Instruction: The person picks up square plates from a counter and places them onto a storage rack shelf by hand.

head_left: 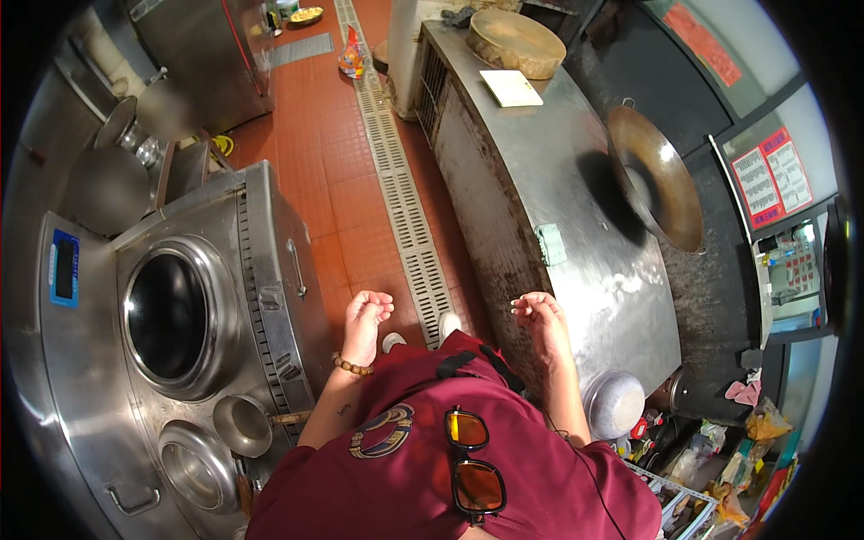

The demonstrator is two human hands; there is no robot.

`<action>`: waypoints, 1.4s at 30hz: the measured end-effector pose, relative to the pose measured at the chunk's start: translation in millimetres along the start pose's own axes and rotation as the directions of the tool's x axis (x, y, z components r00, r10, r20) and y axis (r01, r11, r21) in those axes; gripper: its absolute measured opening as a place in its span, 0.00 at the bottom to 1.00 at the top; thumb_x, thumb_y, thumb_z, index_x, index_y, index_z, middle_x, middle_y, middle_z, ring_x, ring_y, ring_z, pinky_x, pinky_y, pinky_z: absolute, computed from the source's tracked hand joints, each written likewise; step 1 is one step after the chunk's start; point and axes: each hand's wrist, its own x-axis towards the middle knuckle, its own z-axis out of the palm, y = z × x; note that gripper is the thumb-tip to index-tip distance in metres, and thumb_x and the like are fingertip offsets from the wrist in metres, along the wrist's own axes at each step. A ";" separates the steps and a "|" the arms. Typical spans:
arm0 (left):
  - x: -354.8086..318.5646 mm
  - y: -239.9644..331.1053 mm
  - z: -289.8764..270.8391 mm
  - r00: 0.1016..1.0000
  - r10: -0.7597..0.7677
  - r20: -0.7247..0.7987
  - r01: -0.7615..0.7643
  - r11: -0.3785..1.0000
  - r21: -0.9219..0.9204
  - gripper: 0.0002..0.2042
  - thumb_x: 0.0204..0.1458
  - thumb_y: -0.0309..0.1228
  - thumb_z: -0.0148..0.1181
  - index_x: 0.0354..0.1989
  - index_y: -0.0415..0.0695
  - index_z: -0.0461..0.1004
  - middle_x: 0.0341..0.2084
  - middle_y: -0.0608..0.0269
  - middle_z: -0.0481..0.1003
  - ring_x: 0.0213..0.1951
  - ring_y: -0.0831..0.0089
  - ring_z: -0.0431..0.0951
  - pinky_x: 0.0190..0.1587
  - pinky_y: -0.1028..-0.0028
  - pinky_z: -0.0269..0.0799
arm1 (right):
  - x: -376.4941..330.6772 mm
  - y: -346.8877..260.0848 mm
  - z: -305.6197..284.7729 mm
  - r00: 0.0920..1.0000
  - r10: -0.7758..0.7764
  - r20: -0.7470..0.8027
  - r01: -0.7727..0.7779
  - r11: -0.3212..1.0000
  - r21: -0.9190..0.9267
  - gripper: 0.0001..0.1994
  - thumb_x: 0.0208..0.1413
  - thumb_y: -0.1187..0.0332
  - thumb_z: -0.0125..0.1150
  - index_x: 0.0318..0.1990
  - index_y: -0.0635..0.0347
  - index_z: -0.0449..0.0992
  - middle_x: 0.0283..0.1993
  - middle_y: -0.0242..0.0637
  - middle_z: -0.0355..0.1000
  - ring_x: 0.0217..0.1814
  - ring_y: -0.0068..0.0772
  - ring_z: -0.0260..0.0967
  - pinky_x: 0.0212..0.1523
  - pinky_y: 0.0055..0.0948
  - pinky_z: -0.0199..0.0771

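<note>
My left hand (364,322) is raised in front of me above the red floor, its fingers curled in loosely and nothing visible in them. A brown bead bracelet (353,365) circles that wrist. My right hand (542,317) hovers by the near edge of the steel counter (589,315), fingers likewise bent inward, with no object showing in it. A pale green folded cloth (551,244) lies on the counter edge just beyond this hand. To the left of my left hand stands a steel stove (279,238) with a large dark wok (167,315) set in it.
A big wok (661,175) leans against the wall on the counter. Farther back are a round chopping block (517,43) and a white square plate (510,88). A drain grate (396,180) runs along the floor. Small pans (243,426) sit at the stove's near end.
</note>
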 end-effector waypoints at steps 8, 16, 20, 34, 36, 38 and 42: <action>19.1 12.8 -12.6 0.996 -0.001 -0.091 -0.005 0.998 -0.064 0.03 0.57 0.24 0.49 0.36 0.45 0.69 0.36 0.60 0.76 0.36 0.73 0.76 0.41 0.75 0.72 | 45.4 -5.0 32.1 0.998 0.017 0.060 -0.014 0.999 -0.052 0.05 0.61 0.70 0.54 0.38 0.60 0.75 0.39 0.38 0.78 0.38 0.25 0.74 0.43 0.25 0.73; 50.8 24.6 -33.6 0.970 0.056 -0.237 -0.072 0.996 -0.057 0.03 0.55 0.22 0.49 0.35 0.45 0.68 0.36 0.60 0.76 0.35 0.73 0.76 0.40 0.76 0.73 | 136.8 -15.8 80.5 0.967 0.068 0.245 -0.051 0.996 -0.077 0.03 0.61 0.72 0.53 0.37 0.60 0.73 0.40 0.40 0.78 0.39 0.28 0.74 0.45 0.28 0.74; 84.9 39.5 -19.9 0.961 0.047 -0.273 -0.084 0.988 -0.127 0.04 0.54 0.21 0.49 0.35 0.44 0.68 0.36 0.60 0.76 0.35 0.75 0.76 0.40 0.77 0.73 | 185.0 -40.0 107.2 0.955 0.074 0.289 -0.066 0.997 -0.039 0.03 0.62 0.72 0.53 0.37 0.60 0.73 0.41 0.40 0.78 0.40 0.27 0.74 0.45 0.28 0.73; 222.8 97.7 60.6 0.986 -0.003 -0.167 0.011 0.999 0.045 0.05 0.56 0.20 0.46 0.36 0.44 0.66 0.39 0.60 0.75 0.38 0.74 0.75 0.45 0.74 0.72 | 303.7 -79.4 86.2 0.971 0.081 0.227 -0.105 0.990 0.095 0.05 0.62 0.73 0.52 0.39 0.62 0.74 0.40 0.39 0.78 0.38 0.23 0.73 0.43 0.24 0.72; 230.6 103.9 71.6 0.980 -0.049 -0.192 0.054 0.998 0.022 0.04 0.56 0.21 0.46 0.35 0.45 0.66 0.40 0.60 0.75 0.40 0.73 0.75 0.46 0.73 0.71 | 314.4 -83.2 85.8 0.973 0.064 0.223 -0.091 0.989 0.114 0.04 0.62 0.74 0.52 0.38 0.62 0.74 0.40 0.39 0.79 0.38 0.23 0.73 0.43 0.23 0.72; 238.3 103.8 71.3 0.981 -0.061 -0.185 0.070 0.997 0.041 0.04 0.56 0.21 0.46 0.35 0.45 0.66 0.40 0.60 0.75 0.40 0.73 0.75 0.46 0.73 0.71 | 321.3 -84.5 85.9 0.976 0.060 0.210 -0.086 0.989 0.117 0.04 0.62 0.74 0.52 0.38 0.61 0.74 0.39 0.39 0.79 0.38 0.23 0.73 0.43 0.23 0.72; 257.1 102.4 60.8 0.986 -0.084 -0.146 0.094 0.993 0.066 0.05 0.55 0.21 0.45 0.35 0.45 0.66 0.40 0.61 0.74 0.40 0.73 0.75 0.46 0.73 0.71 | 332.9 -80.2 87.4 0.981 0.069 0.180 -0.087 0.992 0.094 0.04 0.61 0.74 0.52 0.37 0.61 0.74 0.39 0.39 0.79 0.37 0.23 0.73 0.43 0.23 0.72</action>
